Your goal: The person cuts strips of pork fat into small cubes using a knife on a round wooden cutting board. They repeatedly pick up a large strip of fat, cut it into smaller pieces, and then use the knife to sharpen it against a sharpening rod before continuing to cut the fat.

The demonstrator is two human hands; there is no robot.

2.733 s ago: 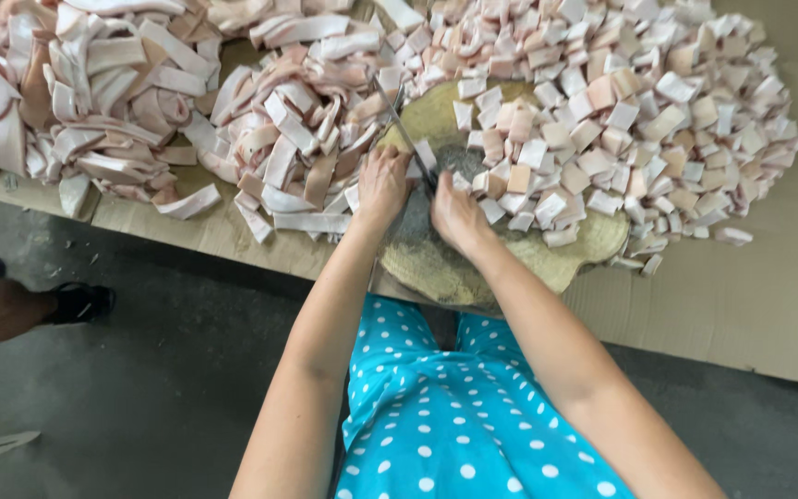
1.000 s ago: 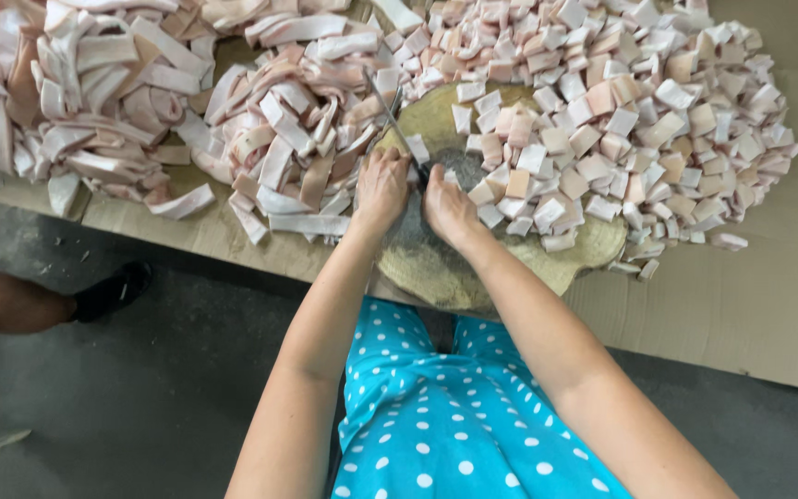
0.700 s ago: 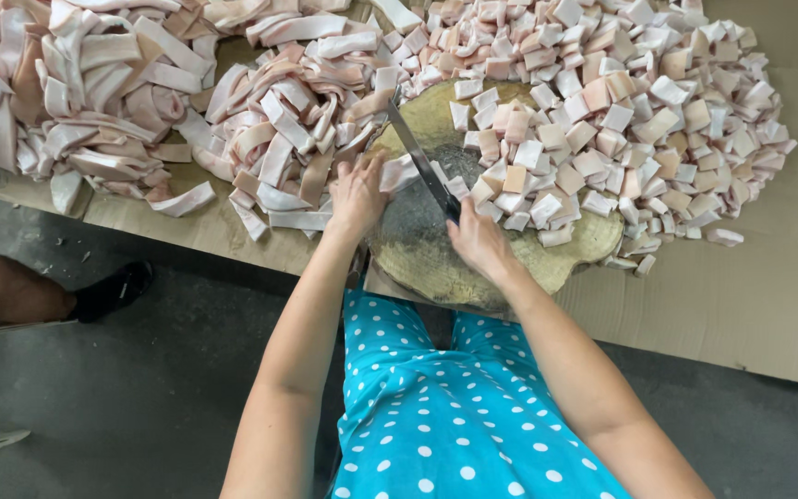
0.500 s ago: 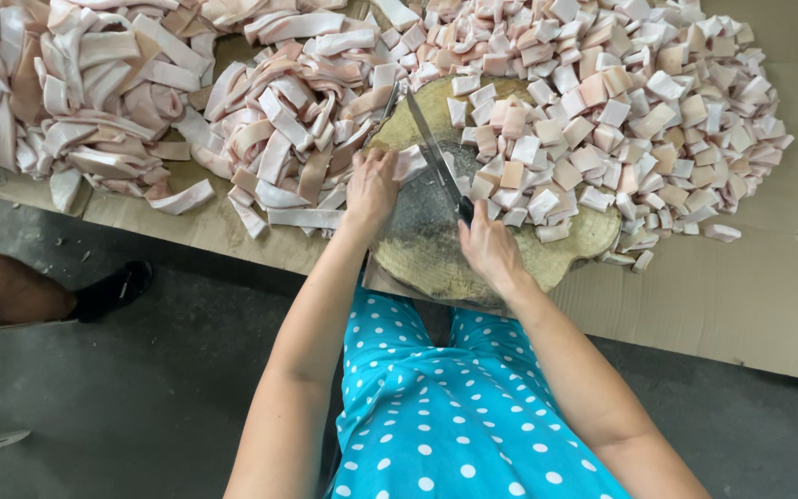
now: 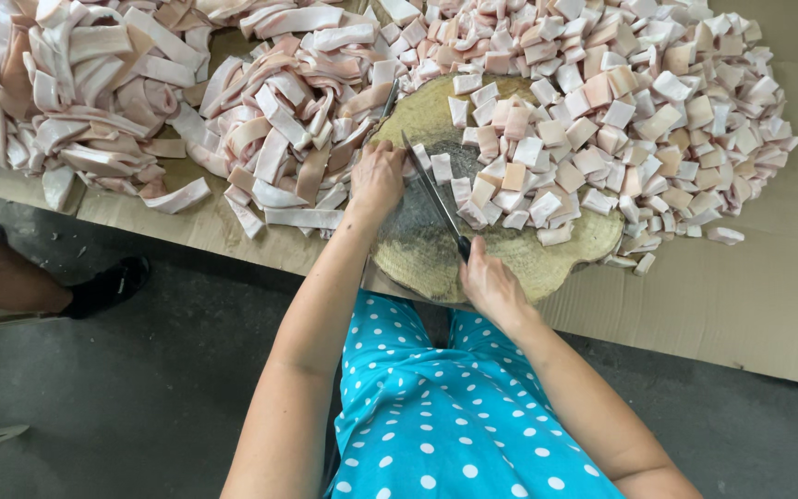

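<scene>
One knife (image 5: pixel 434 196) lies slanted across one round wooden chopping block (image 5: pixel 510 254). The right hand (image 5: pixel 491 286) is clamped on its dark handle at the block's near edge; the left hand (image 5: pixel 376 176) rests curled at the block's left rim, touching pale strips. Two heaps flank the block: long strips (image 5: pixel 270 139) left of it, cut squares (image 5: pixel 621 102) covering its far side and right. Under the block lies brown cardboard (image 5: pixel 741 305); below it, grey concrete floor (image 5: pixel 122 397).
</scene>
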